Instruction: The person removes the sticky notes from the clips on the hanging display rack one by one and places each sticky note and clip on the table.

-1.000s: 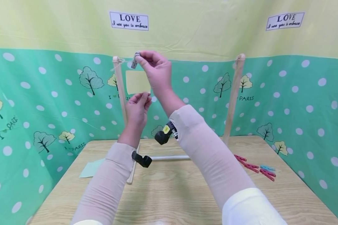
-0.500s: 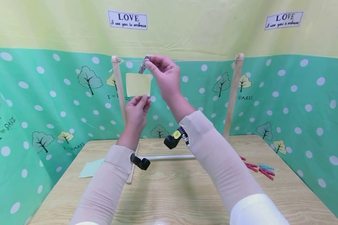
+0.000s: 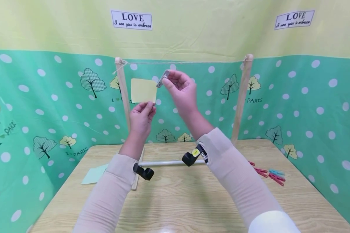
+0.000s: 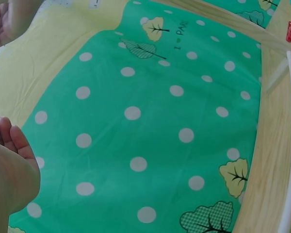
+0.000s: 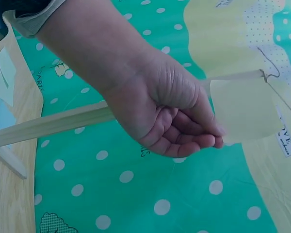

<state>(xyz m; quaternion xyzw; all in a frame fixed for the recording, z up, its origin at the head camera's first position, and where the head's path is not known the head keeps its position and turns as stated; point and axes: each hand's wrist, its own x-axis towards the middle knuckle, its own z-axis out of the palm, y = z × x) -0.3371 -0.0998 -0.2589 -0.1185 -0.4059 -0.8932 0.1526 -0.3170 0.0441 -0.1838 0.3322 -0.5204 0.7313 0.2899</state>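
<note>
My left hand point(image 3: 141, 120) pinches a square yellow paper note point(image 3: 144, 90) by its lower edge between thumb and fingers, holding it upright. In the right wrist view the note point(image 5: 245, 109) hangs off the fingertips of that hand. A grey clothespin point(image 3: 163, 78) is pinched in my right hand point(image 3: 182, 89), its lower end right beside the note's upper right corner; whether they touch I cannot tell. Above both hands a thin string point(image 3: 180, 62) runs between two wooden posts. The left wrist view shows only parts of the hands, with neither note nor clothespin.
The string is tied to a left post point(image 3: 123, 85) and a right post point(image 3: 242, 97). A white bar point(image 3: 169, 163) joins the stand low over the wooden table point(image 3: 175, 200). Pale green paper point(image 3: 94, 174) lies left; red clothespins point(image 3: 277, 179) and a blue one point(image 3: 276, 172) lie right.
My right hand has moved right and down with the clothespin, away from the string. The left hand and its note have sunk slightly. The string now shows along its whole length.
</note>
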